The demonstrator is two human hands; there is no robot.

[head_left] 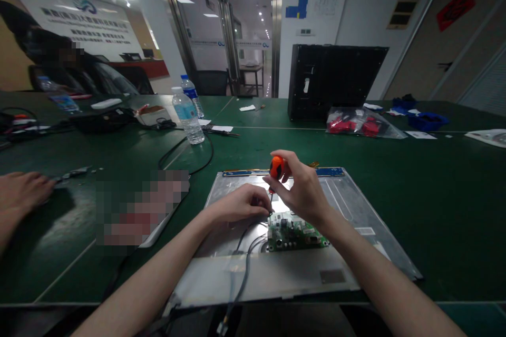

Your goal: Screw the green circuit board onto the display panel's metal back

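Note:
My right hand grips the orange and black handle of a screwdriver, thumb on one side and fingers on the other. The screwdriver stands nearly upright, its shaft pointing down at the upper left corner of a green circuit board. Beside the tip, my left hand is closed in a pinch; whatever lies between its fingers is hidden. The board rests on the silvery back of a flat display panel, which has a blue strip along its far edge. Dark cables run from the board's left side toward me.
Water bottles stand at the back left. A black monitor housing and a clear bag with red parts sit at the back right. Left of the panel lies a blurred-out object. Another person's hand rests at far left.

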